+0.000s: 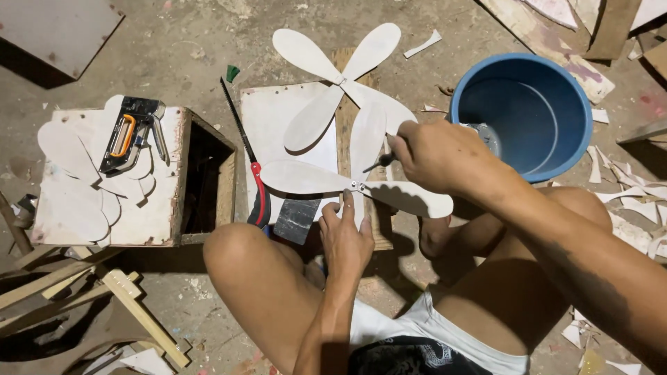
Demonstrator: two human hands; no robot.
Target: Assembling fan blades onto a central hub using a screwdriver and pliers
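Your left hand (345, 236) presses fingertips flat, spread, on the pale petal-shaped plywood blades (347, 182) at frame centre, pinning their crossing steady. Your right hand (434, 156) is closed around a dark-handled screwdriver (379, 162), angled toward the small metal joint (358, 186).

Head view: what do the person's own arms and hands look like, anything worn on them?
Both arms are bare from where they enter the picture: no sleeves, gloves, watch or rings visible. The left hand and right hand are uncovered. The right forearm shows a faint darker mark, too unclear to identify.
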